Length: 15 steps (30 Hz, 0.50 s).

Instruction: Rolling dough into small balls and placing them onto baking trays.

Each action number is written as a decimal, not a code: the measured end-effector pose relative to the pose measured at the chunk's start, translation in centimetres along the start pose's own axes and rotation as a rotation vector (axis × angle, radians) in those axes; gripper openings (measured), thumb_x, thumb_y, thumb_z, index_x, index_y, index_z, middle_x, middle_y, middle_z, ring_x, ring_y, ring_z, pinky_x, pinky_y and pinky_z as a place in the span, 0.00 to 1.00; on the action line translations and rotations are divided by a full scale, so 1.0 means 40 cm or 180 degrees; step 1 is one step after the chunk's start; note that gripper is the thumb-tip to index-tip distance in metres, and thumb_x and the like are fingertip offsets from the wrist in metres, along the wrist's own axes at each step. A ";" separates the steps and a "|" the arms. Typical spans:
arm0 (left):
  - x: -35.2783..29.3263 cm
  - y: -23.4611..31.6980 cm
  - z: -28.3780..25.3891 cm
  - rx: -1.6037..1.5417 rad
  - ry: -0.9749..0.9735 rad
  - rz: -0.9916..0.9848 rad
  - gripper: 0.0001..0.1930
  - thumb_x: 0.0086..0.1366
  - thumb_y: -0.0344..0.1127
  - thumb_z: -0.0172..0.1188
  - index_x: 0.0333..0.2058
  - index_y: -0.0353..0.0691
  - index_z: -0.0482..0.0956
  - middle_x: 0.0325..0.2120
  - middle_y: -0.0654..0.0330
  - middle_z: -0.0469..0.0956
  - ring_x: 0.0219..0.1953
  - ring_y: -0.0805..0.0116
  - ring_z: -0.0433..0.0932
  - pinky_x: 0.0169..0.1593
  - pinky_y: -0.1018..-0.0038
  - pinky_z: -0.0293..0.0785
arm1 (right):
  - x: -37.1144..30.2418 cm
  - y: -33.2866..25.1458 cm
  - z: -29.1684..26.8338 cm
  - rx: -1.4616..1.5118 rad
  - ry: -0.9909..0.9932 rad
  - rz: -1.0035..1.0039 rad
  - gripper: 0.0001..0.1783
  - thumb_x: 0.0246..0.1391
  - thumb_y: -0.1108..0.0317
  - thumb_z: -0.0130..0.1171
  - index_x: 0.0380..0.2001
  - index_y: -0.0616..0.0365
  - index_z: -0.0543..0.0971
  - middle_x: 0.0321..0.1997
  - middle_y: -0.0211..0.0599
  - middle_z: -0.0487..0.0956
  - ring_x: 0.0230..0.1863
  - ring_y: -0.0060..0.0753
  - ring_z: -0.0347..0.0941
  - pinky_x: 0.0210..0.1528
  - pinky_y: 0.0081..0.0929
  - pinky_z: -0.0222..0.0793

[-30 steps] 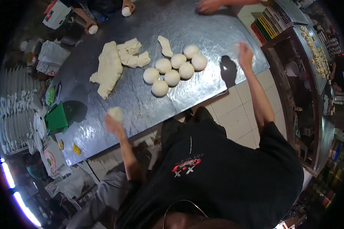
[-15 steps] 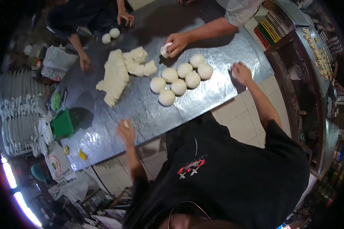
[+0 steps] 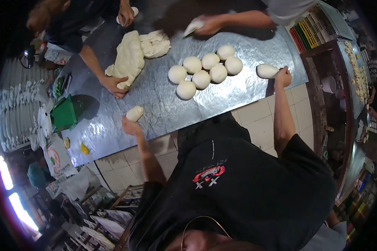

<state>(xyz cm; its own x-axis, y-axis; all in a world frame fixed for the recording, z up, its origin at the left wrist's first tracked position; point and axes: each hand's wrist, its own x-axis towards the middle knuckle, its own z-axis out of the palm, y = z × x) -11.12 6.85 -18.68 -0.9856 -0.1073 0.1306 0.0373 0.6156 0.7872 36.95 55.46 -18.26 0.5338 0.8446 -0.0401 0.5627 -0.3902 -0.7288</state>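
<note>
At the near edge of the steel table, on the left, my left hand (image 3: 132, 126) is closed at the near end of a small piece of dough (image 3: 134, 113). Far to the right, my right hand (image 3: 283, 77) grips the end of a longer, tapered dough piece (image 3: 267, 71), which lies on the table by the right corner. Between my hands sit several smooth round dough balls (image 3: 201, 79), grouped in two rows. A large flat slab of dough (image 3: 127, 58) spreads beyond my left hand, with a torn lump (image 3: 156, 44) beside it.
Across the metal table (image 3: 155, 104), one person's hand (image 3: 115, 86) presses the slab's near edge; their other hand (image 3: 125, 16) holds dough. Another person's hand (image 3: 209, 26) holds dough at the far side. A green container (image 3: 64, 113) stands left; a shelf unit (image 3: 318, 54) is right.
Both dough pieces now show beyond my hands, where my hands mostly covered them before. The left co-worker's hand has come onto the slab. The right co-worker's hand has moved farther away.
</note>
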 end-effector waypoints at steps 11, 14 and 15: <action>-0.379 0.171 0.029 0.0977 -0.1794 0.1709 0.15 0.55 0.49 0.66 0.32 0.44 0.84 0.27 0.51 0.82 0.30 0.48 0.81 0.35 0.59 0.75 | -0.358 -0.060 -0.025 -0.0841 -0.2228 -0.1983 0.24 0.48 0.43 0.65 0.26 0.56 0.85 0.26 0.49 0.82 0.31 0.53 0.81 0.36 0.43 0.75; -0.172 0.021 -0.016 0.0064 -0.1847 0.1352 0.11 0.61 0.43 0.61 0.32 0.41 0.83 0.29 0.50 0.81 0.32 0.49 0.79 0.36 0.59 0.73 | -0.192 -0.153 -0.029 -0.0709 -0.2673 -0.1465 0.31 0.54 0.38 0.58 0.28 0.61 0.84 0.29 0.55 0.82 0.36 0.55 0.81 0.39 0.46 0.74; -0.127 0.057 -0.035 -0.0320 -0.1705 -0.0019 0.10 0.64 0.41 0.58 0.33 0.40 0.82 0.34 0.51 0.80 0.37 0.51 0.77 0.39 0.59 0.71 | -0.176 -0.151 -0.037 -0.0688 -0.2650 -0.1487 0.31 0.54 0.38 0.58 0.28 0.61 0.84 0.29 0.55 0.82 0.36 0.55 0.81 0.39 0.46 0.74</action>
<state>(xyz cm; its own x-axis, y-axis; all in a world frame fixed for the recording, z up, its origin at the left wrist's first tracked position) -5.81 7.71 -16.70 -0.9309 0.3184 -0.1788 0.0211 0.5357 0.8442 30.71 51.34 -12.58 -0.3417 0.8874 -0.3095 0.7521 0.0607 -0.6562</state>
